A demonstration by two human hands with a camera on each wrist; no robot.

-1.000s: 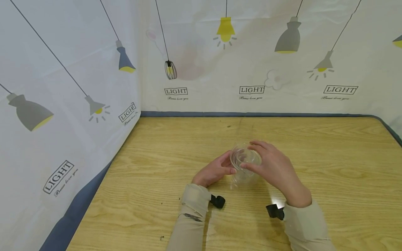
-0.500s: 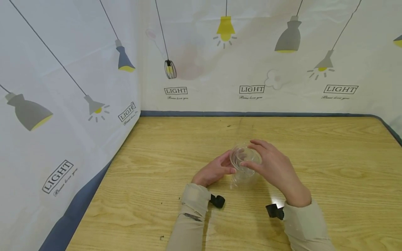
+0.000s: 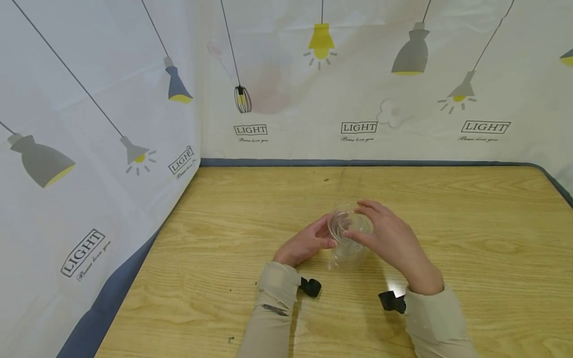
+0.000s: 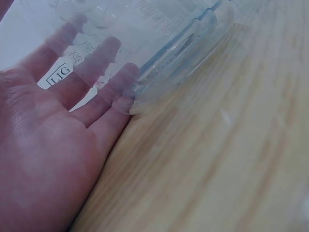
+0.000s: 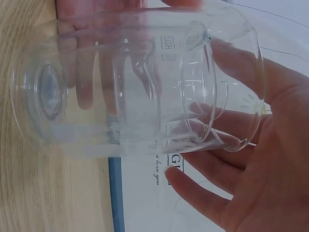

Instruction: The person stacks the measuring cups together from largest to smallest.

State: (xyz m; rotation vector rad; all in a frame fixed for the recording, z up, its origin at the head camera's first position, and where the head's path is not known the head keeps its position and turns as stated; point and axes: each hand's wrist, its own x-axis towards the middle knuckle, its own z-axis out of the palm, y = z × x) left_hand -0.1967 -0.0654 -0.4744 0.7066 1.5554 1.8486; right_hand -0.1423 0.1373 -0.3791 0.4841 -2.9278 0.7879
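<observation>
Clear glass beakers stand nested one inside another, upright on the wooden table (image 3: pixel 233 223); printed graduations show on the glass in the left wrist view. The outer beaker (image 5: pixel 91 140) is the largest. My left hand (image 3: pixel 304 244) holds its side, with fingers (image 4: pixel 104 55) behind the glass and thumb in front. From the right, my right hand (image 3: pixel 396 238) reaches over the top. Its thumb and fingers grip at the rim of the inner beaker (image 5: pixel 198 72), inside the wider mouth. A still smaller glass shape shows deeper within.
White curtains (image 3: pixel 291 99) printed with hanging lamps and LIGHT labels rise behind and to the left of the table. A blue edge strip (image 3: pixel 358 162) runs along the far side. Black straps (image 3: pixel 310 287) hang at both sleeve cuffs.
</observation>
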